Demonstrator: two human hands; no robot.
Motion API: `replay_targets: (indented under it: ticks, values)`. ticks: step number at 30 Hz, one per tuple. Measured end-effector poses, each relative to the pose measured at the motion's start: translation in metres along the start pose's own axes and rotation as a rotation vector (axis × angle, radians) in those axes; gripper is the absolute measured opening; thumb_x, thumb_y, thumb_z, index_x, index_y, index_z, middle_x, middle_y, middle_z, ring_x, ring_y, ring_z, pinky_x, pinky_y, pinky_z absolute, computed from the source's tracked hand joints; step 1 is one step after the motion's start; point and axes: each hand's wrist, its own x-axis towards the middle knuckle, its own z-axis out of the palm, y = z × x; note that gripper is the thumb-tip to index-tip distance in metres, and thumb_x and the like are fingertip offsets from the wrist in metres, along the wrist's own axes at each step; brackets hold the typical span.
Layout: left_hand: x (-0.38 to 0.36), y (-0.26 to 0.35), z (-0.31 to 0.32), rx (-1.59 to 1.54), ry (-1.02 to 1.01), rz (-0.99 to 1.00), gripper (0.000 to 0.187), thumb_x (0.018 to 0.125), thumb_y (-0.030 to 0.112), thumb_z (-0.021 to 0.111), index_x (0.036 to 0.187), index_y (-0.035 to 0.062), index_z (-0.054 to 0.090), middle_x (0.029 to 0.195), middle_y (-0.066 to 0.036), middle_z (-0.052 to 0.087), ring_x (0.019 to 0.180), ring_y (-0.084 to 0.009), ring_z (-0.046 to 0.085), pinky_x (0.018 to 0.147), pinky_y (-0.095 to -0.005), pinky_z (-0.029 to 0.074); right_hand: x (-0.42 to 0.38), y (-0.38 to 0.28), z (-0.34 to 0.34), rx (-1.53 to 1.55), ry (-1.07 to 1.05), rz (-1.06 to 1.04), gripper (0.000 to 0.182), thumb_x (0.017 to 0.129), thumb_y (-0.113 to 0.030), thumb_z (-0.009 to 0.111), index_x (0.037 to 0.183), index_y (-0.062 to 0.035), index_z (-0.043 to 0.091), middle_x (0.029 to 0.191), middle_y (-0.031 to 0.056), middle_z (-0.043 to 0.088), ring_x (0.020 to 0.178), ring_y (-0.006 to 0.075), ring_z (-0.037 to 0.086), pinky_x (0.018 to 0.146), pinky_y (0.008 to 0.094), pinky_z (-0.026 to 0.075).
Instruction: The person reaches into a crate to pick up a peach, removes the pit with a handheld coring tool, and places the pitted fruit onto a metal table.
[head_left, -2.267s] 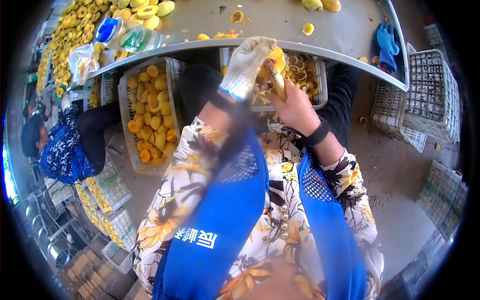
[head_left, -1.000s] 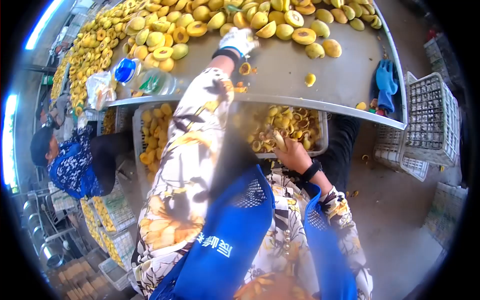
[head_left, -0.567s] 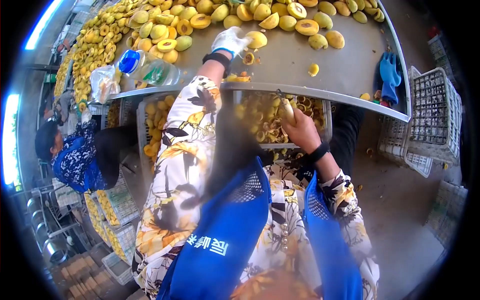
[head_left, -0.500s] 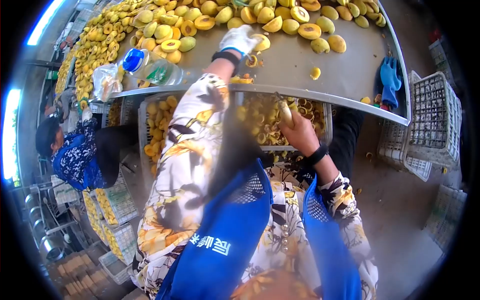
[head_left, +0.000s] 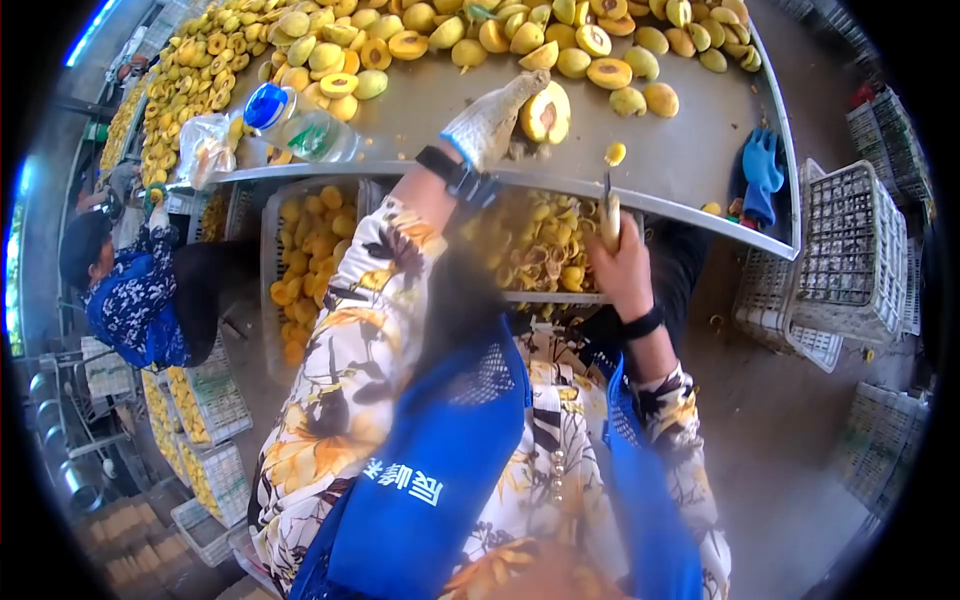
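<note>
My left hand [head_left: 497, 112], in a white knitted glove, is closed on a yellow peach half [head_left: 546, 113] above the metal table. The cut face, with a brown-red middle, is turned toward me. My right hand [head_left: 624, 268] is bare and wrapped round the pale handle of a small knife [head_left: 609, 212]. Its thin blade points away from me over the table's front edge. Just beyond the tip, a small yellow scrap [head_left: 615, 153] lies on the tabletop. Many peach halves [head_left: 440, 35] are heaped along the table's far side.
A water bottle [head_left: 300, 125] lies beside a plastic bag [head_left: 205, 148] at the left. Blue gloves [head_left: 761, 175] rest near the right edge. Below the table stand crates of peach halves [head_left: 318, 255] and trimmings [head_left: 545, 240]. A co-worker [head_left: 140, 290] sits at the left; stacked crates [head_left: 850, 245] stand right.
My left hand has taken hold of a peach half and drawn it up and nearer. My right hand has turned the knife so its blade points more straight ahead.
</note>
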Motion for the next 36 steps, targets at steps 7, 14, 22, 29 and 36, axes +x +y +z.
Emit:
replay_targets:
  ticks: [7, 14, 22, 29, 36]
  values:
    - [-0.064, -0.043, 0.007, 0.026, -0.145, -0.13, 0.041, 0.086, 0.042, 0.05, 0.111, 0.0089, 0.052, 0.097, -0.006, 0.06, 0.082, -0.0137, 0.059, 0.07, -0.0254, 0.05, 0.01, -0.029, 0.022, 0.138, -0.011, -0.228, 0.042, 0.077, -0.021, 0.065, 0.108, 0.0028, 0.05, 0.076, 0.0101, 0.061, 0.063, 0.0151, 0.058, 0.058, 0.0279, 0.047]
    - [-0.074, -0.085, 0.014, 0.021, 0.178, 0.132, 0.043, 0.084, 0.046, 0.051, 0.103, 0.0075, 0.054, 0.09, -0.005, 0.058, 0.074, -0.0148, 0.058, 0.059, -0.0256, 0.047, -0.003, -0.028, 0.03, -0.036, -0.058, -0.043, 0.035, 0.077, -0.021, 0.062, 0.103, -0.0012, 0.051, 0.079, 0.0232, 0.06, 0.074, 0.0378, 0.059, 0.062, 0.0401, 0.047]
    - [-0.072, -0.083, 0.021, -0.178, 0.214, 0.151, 0.038, 0.089, 0.036, 0.048, 0.1, 0.0008, 0.054, 0.085, -0.009, 0.059, 0.072, -0.0157, 0.058, 0.061, -0.0272, 0.049, -0.024, -0.027, 0.029, -0.126, -0.155, -0.082, 0.027, 0.077, -0.019, 0.059, 0.089, 0.0013, 0.046, 0.073, 0.0257, 0.057, 0.072, 0.0428, 0.055, 0.06, 0.0457, 0.044]
    - [-0.073, -0.088, 0.009, 0.286, 0.113, 0.376, 0.049, 0.089, 0.043, 0.043, 0.1, -0.0018, 0.058, 0.087, -0.008, 0.061, 0.075, -0.0138, 0.059, 0.066, -0.025, 0.049, -0.032, -0.044, 0.029, -0.22, -0.283, 0.05, 0.03, 0.079, -0.022, 0.056, 0.09, 0.0029, 0.044, 0.077, 0.0283, 0.057, 0.076, 0.0439, 0.055, 0.066, 0.0469, 0.044]
    - [-0.064, -0.081, -0.001, -0.046, 0.089, -0.122, 0.046, 0.085, 0.046, 0.047, 0.093, 0.0024, 0.061, 0.083, -0.007, 0.061, 0.069, -0.0132, 0.059, 0.059, -0.0238, 0.048, -0.027, -0.035, 0.036, -0.127, -0.325, 0.061, 0.031, 0.077, -0.021, 0.054, 0.095, 0.004, 0.047, 0.078, 0.0282, 0.057, 0.078, 0.0423, 0.056, 0.068, 0.044, 0.044]
